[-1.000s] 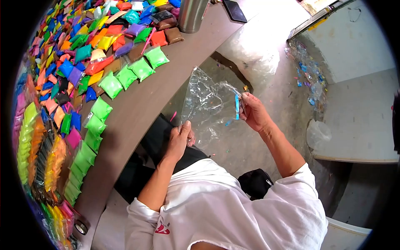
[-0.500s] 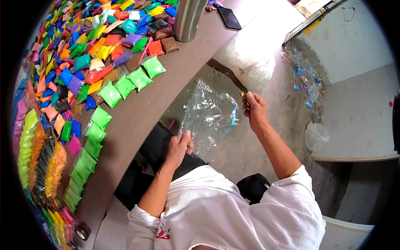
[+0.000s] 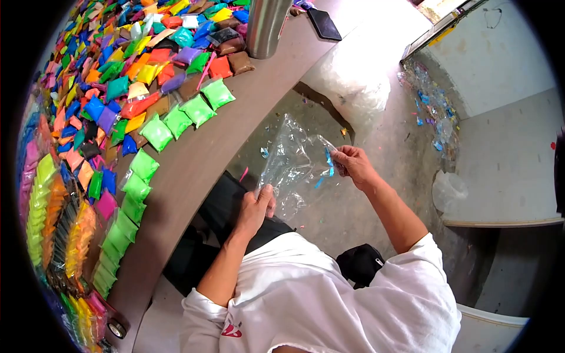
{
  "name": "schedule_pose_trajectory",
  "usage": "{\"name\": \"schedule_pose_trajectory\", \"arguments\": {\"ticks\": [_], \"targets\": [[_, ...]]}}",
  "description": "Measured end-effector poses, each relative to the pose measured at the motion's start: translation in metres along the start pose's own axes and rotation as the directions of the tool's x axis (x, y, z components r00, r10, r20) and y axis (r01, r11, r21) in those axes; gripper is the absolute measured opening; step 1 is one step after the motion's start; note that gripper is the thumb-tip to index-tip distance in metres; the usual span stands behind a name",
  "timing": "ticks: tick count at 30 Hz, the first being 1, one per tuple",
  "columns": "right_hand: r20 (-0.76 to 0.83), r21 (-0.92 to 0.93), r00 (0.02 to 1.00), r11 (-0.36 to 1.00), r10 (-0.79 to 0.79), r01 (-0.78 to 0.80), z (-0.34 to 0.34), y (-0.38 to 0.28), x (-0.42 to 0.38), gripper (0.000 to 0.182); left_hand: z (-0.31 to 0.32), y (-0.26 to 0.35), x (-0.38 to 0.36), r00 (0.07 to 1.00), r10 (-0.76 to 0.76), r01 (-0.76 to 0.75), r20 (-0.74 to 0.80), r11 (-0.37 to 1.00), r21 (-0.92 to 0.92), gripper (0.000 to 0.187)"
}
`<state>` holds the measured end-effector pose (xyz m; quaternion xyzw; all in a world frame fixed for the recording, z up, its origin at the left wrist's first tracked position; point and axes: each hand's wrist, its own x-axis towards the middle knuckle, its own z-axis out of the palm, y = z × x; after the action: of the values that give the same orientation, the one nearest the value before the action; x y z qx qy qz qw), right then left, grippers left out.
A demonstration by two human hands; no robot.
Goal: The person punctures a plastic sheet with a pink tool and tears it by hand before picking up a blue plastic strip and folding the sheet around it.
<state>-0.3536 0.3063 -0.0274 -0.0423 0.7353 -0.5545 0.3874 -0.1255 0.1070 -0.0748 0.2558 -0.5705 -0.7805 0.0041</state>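
Note:
A clear plastic bag (image 3: pixel 288 159) is stretched out over the floor between my two hands. My left hand (image 3: pixel 257 206) pinches its lower left edge, thumb on top. On the right, my right hand (image 3: pixel 351 165) has closed its fingers on the bag's other edge, beside some small blue bits. To the left, on the table, light green packets (image 3: pixel 157 133) stand in a curved row, next to a large heap of mixed coloured packets (image 3: pixel 118 88).
A steel tumbler (image 3: pixel 263 29) and a black phone (image 3: pixel 323 25) are on the table (image 3: pixel 259 91). Beyond the table edge lies a big translucent bag (image 3: pixel 353 79). Plastic scraps (image 3: pixel 435 112) litter the floor by the wall. A black bag (image 3: pixel 359 265) is beside me.
My right hand has moved down and left onto the bag's edge. The small yellow piece that was at its fingertips is now apart from it. My left hand has hardly moved.

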Motion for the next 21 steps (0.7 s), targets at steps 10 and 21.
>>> {"name": "schedule_pose_trajectory", "arguments": {"ticks": [10, 21], "targets": [[-0.045, -0.206, 0.971, 0.953, -0.235, 0.221, -0.031, -0.065, 0.001, 0.025, 0.001, 0.006, 0.007, 0.984, -0.033, -0.007, 0.176, 0.975, 0.224, 0.048], [0.556, -0.705, 0.831, 0.525, -0.006, 0.476, 0.035, -0.06, -0.009, 0.023, 0.01, -0.006, 0.011, 0.976, 0.199, -0.214, 0.084, 0.947, 0.239, 0.052]]}}
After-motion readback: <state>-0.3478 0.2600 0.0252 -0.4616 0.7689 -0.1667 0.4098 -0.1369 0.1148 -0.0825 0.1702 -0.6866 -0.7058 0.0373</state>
